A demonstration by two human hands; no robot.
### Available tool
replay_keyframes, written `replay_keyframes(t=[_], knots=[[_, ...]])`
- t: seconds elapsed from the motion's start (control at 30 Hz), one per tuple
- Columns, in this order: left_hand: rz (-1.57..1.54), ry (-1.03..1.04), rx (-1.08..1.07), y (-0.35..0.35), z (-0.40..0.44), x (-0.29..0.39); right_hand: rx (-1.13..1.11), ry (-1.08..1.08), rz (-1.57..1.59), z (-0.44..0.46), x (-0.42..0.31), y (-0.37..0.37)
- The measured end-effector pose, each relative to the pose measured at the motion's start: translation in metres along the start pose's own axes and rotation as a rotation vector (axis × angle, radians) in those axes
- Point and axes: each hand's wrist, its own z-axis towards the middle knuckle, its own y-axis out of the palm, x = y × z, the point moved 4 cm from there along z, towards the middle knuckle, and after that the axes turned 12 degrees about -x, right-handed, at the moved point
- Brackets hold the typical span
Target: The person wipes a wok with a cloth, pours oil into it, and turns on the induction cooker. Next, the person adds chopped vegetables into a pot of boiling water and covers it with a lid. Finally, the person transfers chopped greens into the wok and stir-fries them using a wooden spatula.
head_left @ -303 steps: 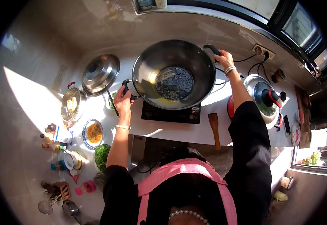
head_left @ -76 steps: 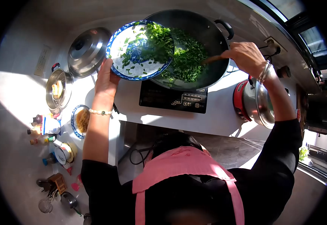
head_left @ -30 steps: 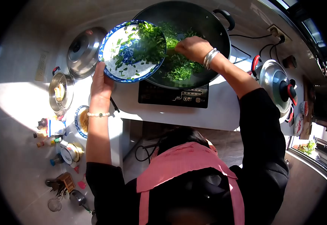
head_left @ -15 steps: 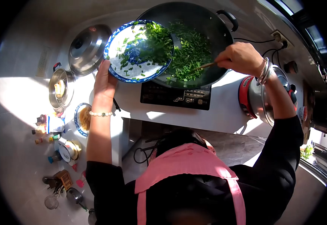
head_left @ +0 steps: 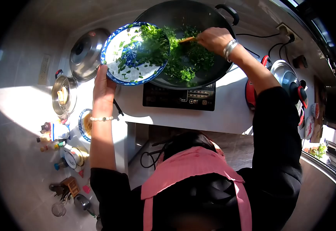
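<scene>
My left hand (head_left: 105, 86) grips the lower left rim of a white plate (head_left: 116, 50) with a blue patterned border. The plate is tilted over the left side of a large dark wok (head_left: 152, 15), and chopped green chives (head_left: 152, 46) are heaped towards its right edge. More chopped greens (head_left: 185, 71) lie in the wok. Above them, my right hand (head_left: 214, 39) is closed round a wooden utensil (head_left: 187, 39) pointing left towards the plate; its working end cannot be made out clearly.
Beneath the wok is a black induction cooker (head_left: 179, 98). A metal lid (head_left: 87, 54), a small steel pan (head_left: 64, 96) and a plate of food (head_left: 85, 125) stand at left, with several bottles (head_left: 52, 133) nearby. A red-and-steel pot (head_left: 285, 77) stands at right, below a wall socket (head_left: 289, 32).
My right hand has moved up and left with the wooden utensil, closer to the plate. The plate has shifted slightly left in view. The greens in the wok are spread differently.
</scene>
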Motion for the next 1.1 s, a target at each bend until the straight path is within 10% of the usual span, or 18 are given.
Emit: replay_keyframes(t=[0.37, 0.5, 0.83, 1.1], knots=[[0.138, -0.036, 0.04, 0.016, -0.002, 0.013, -0.066, -0.142, -0.099, -0.047, -0.021, 0.028], [0.487, -0.041, -0.022, 0.058, -0.002, 0.04, 0.407, -0.441, 0.733, -0.047, -0.022, -0.039], [0.634, 0.07, -0.059, 0.132, 0.023, 0.038, 0.75, -0.701, 1.309, 0.048, -0.11, -0.069], [0.514, 0.168, -0.007, 0.116, 0.034, 0.029, 0.449, -1.004, 0.666, 0.021, -0.119, -0.038]])
